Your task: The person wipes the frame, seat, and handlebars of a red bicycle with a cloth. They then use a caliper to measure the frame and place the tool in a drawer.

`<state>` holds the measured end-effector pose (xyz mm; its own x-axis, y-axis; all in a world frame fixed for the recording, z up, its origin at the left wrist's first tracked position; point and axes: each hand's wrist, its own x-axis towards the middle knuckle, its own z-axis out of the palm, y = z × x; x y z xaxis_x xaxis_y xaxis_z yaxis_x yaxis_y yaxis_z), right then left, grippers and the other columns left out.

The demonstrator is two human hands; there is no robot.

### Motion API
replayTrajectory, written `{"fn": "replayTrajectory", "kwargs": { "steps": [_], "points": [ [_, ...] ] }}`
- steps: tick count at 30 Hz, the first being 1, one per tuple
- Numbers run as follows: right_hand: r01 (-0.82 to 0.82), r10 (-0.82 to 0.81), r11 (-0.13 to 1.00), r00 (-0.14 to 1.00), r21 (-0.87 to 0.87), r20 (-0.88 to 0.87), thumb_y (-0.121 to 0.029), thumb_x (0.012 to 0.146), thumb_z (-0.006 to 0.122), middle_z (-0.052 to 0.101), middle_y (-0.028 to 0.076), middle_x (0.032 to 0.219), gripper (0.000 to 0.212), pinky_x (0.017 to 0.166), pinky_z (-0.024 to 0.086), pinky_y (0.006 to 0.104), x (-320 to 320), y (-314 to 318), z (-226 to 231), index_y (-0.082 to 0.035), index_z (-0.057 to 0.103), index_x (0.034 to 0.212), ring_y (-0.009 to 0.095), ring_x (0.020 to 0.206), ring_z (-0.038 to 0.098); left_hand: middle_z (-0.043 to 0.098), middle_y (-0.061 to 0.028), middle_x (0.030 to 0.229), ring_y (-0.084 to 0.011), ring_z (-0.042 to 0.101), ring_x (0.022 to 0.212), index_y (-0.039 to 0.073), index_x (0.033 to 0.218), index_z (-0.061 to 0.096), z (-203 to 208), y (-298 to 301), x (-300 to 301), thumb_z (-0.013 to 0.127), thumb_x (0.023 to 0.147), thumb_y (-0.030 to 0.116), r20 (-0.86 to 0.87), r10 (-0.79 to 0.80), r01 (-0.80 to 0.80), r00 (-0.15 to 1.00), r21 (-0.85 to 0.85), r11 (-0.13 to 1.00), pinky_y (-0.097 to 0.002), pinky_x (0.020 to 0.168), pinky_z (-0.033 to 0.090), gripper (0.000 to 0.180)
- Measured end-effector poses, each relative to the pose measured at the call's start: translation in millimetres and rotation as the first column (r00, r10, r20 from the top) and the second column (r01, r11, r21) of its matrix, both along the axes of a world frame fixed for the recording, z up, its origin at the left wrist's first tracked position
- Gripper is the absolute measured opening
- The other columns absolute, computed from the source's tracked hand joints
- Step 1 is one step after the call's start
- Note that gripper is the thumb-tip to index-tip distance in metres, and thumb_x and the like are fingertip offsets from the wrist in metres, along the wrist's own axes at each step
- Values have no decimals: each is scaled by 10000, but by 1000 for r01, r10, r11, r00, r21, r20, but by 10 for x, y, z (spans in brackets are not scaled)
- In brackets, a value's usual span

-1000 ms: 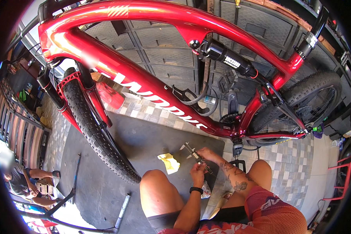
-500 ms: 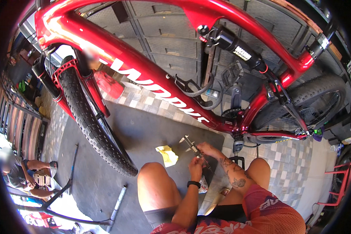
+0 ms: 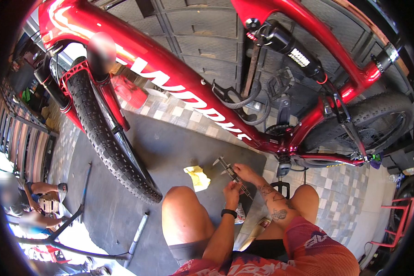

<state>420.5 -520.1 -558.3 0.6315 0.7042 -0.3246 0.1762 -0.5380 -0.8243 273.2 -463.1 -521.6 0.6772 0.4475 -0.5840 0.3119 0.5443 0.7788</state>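
A metal vernier caliper [image 3: 225, 167] is held in front of my knees, slanting with its jaws at the upper left and its thin end at the lower right. My right hand [image 3: 244, 171] is closed around its upper side. Lower down, my left hand [image 3: 232, 193], with a black band on the wrist, pinches the beam. Nothing visible sits between the jaws. Just left of the caliper lies a crumpled yellow cloth [image 3: 197, 178] on the dark mat [image 3: 170, 152].
A red mountain bike [image 3: 184, 94] spans the space ahead, its front tyre [image 3: 106, 147] coming down beside my left knee. Dark metal tubes [image 3: 138, 233] lie at the lower left, near seated people. A red chair [image 3: 402, 221] stands far right. Grey cabinets [image 3: 202, 46] rise behind the bike.
My view has shifted a little, so the bike appears slightly moved. Both hands keep hold of the caliper, which has barely moved. More of another person shows at the lower left.
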Motion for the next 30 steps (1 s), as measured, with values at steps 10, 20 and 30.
{"fn": "replayTrajectory", "kwargs": {
  "steps": [10, 20, 30],
  "points": [
    [82, -5, 906, 983, -415, 183, -408, 1006, 551, 728, 247, 1062, 447, 888, 547, 531, -164, 49, 303, 3, 716, 1069, 440, 1021, 693, 705, -97, 750, -179, 703, 680, -10, 850, 713, -715, 84, 47, 745, 889, 97, -161, 92, -70, 983, 139, 988, -308, 582, 578, 118],
    [460, -104, 680, 831, 571, -547, -272, 1088, 540, 739, 87, 922, 279, 587, 517, 264, -569, 261, 3901, -42, 683, 1019, 120, 744, 686, 769, -150, 907, -288, 739, 911, 57, 995, 758, 169, -126, -560, 691, 910, 287, -493, -116, 438, 862, 612, 659, -419, 809, 566, 254],
    [965, 175, -122, 252, 233, -952, -203, 1044, 628, 711, 82, 1157, 162, 717, 539, 286, -174, 853, 5231, -77, 664, 1140, 146, 893, 653, 722, -107, 1139, -209, 725, 945, -21, 1248, 664, 3953, 97, -1508, 625, 1016, 99, -252, -482, 508, 839, 47, 860, -348, 809, 610, 265]
  ]
}}
